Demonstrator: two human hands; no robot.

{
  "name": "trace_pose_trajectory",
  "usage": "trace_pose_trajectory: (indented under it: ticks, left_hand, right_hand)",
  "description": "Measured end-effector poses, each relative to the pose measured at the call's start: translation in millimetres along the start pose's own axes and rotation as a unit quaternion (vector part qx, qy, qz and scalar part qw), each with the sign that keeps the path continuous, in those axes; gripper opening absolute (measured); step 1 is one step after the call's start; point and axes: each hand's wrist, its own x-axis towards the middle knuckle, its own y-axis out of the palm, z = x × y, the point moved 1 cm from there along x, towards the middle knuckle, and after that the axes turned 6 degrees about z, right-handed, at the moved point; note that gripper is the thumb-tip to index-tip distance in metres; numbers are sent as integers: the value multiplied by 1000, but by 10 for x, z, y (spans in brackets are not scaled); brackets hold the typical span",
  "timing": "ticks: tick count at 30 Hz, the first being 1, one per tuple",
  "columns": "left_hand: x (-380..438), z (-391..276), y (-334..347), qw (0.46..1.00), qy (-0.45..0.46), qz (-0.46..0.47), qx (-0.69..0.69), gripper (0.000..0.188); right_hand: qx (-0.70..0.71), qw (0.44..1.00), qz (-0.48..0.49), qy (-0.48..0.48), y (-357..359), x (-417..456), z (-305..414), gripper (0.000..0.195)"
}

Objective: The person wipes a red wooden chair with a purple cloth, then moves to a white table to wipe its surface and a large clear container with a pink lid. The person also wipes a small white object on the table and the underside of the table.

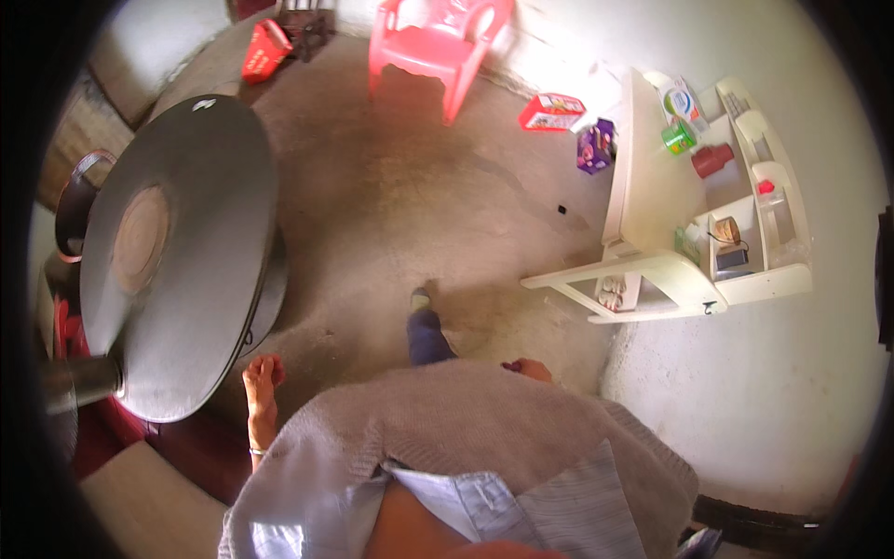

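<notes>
My left hand hangs beside the near rim of a round dark metal stove with its fingers curled in. Nothing shows inside it, and a pale bracelet circles the wrist. At the front edge of my knitted sweater, my right hand is partly covered. A small dark purple object shows at its fingers; its kind is unclear. Below me, one leg in dark blue trousers steps on the bare floor.
A stovepipe joins the stove at left. Ahead stands a red plastic chair. Along the right wall are a red box, a purple box and a cream desk with shelves, holding a green container and a dark red mug.
</notes>
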Motion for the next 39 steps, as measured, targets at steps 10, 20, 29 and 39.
trace_pose_trajectory:
  ticks: [10,20,29,39]
  left_hand:
    - [2000,-1252,1657,996,-7,73,55,18]
    - [3805,-2139,1433,1000,-1,7,27,21]
    - [5743,-3372,1360,997,15,58,52,21]
    - [7231,-4019,1171,998,-21,-21,56,21]
  right_hand:
    - [7,993,-53,-106,-1790,1731,1251,38]
    - [-39,991,2,-129,-2631,3135,3245,36]
    - [-141,988,2,-66,-3267,3546,5139,56]
    - [-43,998,-11,-37,-3755,5083,6511,48]
